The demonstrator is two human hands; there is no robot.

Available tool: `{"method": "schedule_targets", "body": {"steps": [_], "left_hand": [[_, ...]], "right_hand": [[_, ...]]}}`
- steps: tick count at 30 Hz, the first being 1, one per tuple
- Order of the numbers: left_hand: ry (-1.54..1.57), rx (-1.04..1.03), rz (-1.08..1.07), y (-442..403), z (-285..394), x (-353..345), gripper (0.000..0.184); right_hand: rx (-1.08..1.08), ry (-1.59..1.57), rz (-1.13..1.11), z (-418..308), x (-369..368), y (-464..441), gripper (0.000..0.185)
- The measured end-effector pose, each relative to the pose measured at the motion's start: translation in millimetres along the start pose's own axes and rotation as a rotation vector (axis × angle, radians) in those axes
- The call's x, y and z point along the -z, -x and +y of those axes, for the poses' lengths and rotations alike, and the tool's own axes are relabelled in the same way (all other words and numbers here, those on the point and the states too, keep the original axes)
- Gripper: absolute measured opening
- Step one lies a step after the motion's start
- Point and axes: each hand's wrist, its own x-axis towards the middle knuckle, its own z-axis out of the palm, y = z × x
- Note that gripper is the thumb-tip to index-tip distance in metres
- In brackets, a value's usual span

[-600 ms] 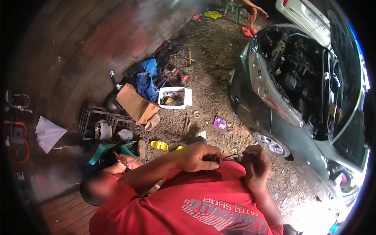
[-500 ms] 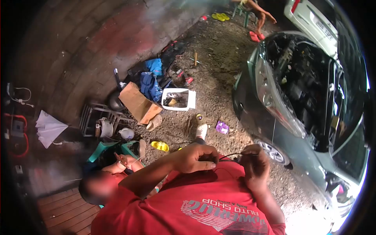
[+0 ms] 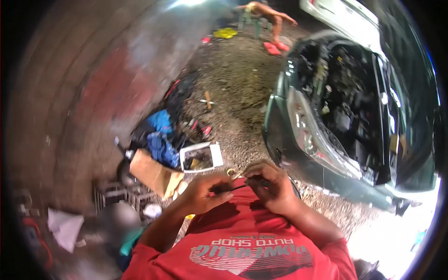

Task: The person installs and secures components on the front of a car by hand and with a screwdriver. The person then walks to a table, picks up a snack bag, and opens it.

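Both of my hands are in front of my red shirt (image 3: 249, 224), close together. My left hand (image 3: 203, 192) is closed around a thin black wire (image 3: 240, 187), which crosses the short gap to the other hand. My right hand (image 3: 274, 189) pinches the wire on its side, with the fingers curled. A dark curved strand shows just past the right hand; I cannot tell whether it is the same wire. Fingers hide most of the wire and its ends.
A car (image 3: 298, 140) with its engine bay uncovered stands at the right. Left lie a white box (image 3: 219, 156), a cardboard piece (image 3: 150, 170), blue cloth (image 3: 162, 149) and a hammer (image 3: 207, 100). A person (image 3: 276, 21) sits at the back; another's blurred head (image 3: 119, 223) is lower left.
My hands have come closer together, shortening the stretch of wire between them. The view has shifted, so the car and floor items sit further left and mostly lower.
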Motion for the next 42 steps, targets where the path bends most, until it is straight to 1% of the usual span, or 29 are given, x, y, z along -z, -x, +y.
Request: {"method": "schedule_targets", "body": {"steps": [1,3,4,5,7,9,11,12,14,15,17,19,21,23,24,25,26,27,29,30,31,33,34,35,37,38,39,41,42], "left_hand": [[-0.011,-0.008,-0.062,-11,-2,10,0.022],[0.067,0.017,-0.003,-42,-7,31,0.021],[0.088,-0.01,0.014,-62,-4,38,0.02],[0.087,-0.008,-0.025,-83,-4,45,0.02],[0.047,-0.045,-0.042,-131,-4,64,0.02],[-0.041,-0.042,-0.115,-186,4,84,0.02],[-0.129,-0.033,-0.13,-244,9,99,0.019],[-0.222,-0.046,-0.149,-276,15,107,0.021],[-0.262,-0.07,-0.2,-341,15,127,0.022],[-0.277,-0.08,-0.215,-371,18,137,0.023],[-0.301,-0.059,-0.261,-434,31,152,0.024],[-0.351,-0.039,-0.341,-486,44,162,0.024],[-0.383,-0.023,-0.409,-532,54,168,0.024],[-0.383,-0.017,-0.475,-577,56,176,0.022],[-0.394,-0.031,-0.514,-599,61,177,0.022],[-0.399,0.004,-0.568,-620,67,174,0.023],[-0.407,0.043,-0.625,-640,70,172,0.023],[-0.422,0.029,-0.677,-663,66,172,0.023],[-0.494,-0.117,-0.829,-712,47,172,0.026],[-0.51,-0.196,-0.919,-739,43,169,0.032],[-0.527,-0.212,-0.98,-764,47,165,0.032],[-0.597,-0.205,-1.223,-814,60,154,0.04],[-0.581,-0.271,-1.296,-839,60,150,0.047],[-0.573,-0.284,-1.35,-863,66,146,0.047],[-0.681,-0.366,-1.411,-914,80,139,0.047],[-0.737,-0.407,-1.392,-944,78,136,0.049],[-0.794,-0.452,-1.368,-977,70,130,0.051],[-0.835,-0.615,-1.257,-1050,40,120,0.05],[-0.883,-0.564,-1.195,-1080,33,111,0.048]], "right_hand": [[0.02,0.004,-0.001,5,6,-14,0.024],[-0.017,-0.016,0.09,15,16,-44,0.025],[-0.009,-0.042,0.114,24,23,-58,0.025],[0.002,-0.066,0.133,34,32,-72,0.025],[-0.003,-0.056,0.157,58,52,-103,0.025],[0.014,-0.063,0.209,83,76,-135,0.025],[-0.033,-0.097,0.238,113,103,-163,0.022],[-0.073,-0.148,0.279,129,117,-178,0.02],[-0.116,-0.284,0.384,164,146,-211,0.017],[-0.108,-0.289,0.428,181,162,-230,0.017],[-0.183,-0.579,0.507,212,192,-267,0.016],[-0.183,-0.615,0.541,229,219,-299,0.016],[-0.147,-0.527,0.542,239,242,-331,0.015],[-0.15,-0.5,0.658,250,257,-356,0.013],[-0.231,-0.558,0.703,257,263,-366,0.012],[-0.311,-0.618,0.754,265,268,-374,0.012],[-0.344,-0.545,0.807,275,274,-381,0.014],[-0.341,-0.543,0.863,285,279,-387,0.014],[-0.409,-0.561,1.056,308,289,-396,0.013],[-0.477,-0.489,1.131,322,294,-397,0.014],[-0.472,-0.495,1.197,336,298,-401,0.014],[-0.469,-0.481,1.441,358,304,-407,0.013],[-0.421,-0.492,1.552,370,306,-413,0.012],[-0.433,-0.481,1.606,375,309,-414,0.012],[-0.378,-0.723,1.793,382,314,-423,0.013],[-0.431,-0.838,1.884,381,317,-430,0.013],[-0.434,-0.849,1.904,383,319,-436,0.013],[-0.423,-0.914,2.039,393,320,-445,0.015],[-0.385,-0.958,2.073,399,319,-449,0.016]]}}
